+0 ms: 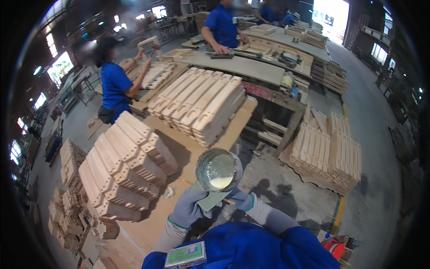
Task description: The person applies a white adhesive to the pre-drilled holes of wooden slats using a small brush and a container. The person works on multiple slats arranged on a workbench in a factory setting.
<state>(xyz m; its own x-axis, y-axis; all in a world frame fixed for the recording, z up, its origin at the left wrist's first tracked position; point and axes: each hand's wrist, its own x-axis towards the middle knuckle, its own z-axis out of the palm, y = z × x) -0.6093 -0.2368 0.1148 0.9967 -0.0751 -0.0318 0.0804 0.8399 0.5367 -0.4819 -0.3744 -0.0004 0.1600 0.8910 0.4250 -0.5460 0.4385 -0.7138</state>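
Pale wood everywhere: the broad plywood surface (pixel 170 134) runs away from the person, and it carries two big stacks of shaped wooden parts. The far stack (pixel 199 105) lies toward the surface's far right corner, its long pieces pointing away and to the right. The near stack (pixel 123 168) sits along the left edge, stepped like a staircase, its pieces running from near-left to far-right too.

Now down to the near right edge of the surface, right in front of the blue-sleeved chest. There's the round tin (pixel 217 170), open top facing up, a pale creamy liquid pooled at the bottom. The right hand (pixel 239 197), grey-gloved, is wrapped around the tin from beneath and to the right, fingers closed on its wall. The left hand (pixel 188 210), gloved as well, is just below and left of the tin, closed on a flat greenish scraper blade (pixel 213 200) whose tip points up toward the tin's lower rim, almost touching it.

So the tin lies up and right of the left hand, very close, and the near stack lies up and left, a short reach off. The left hand is the nearer one to that stack.
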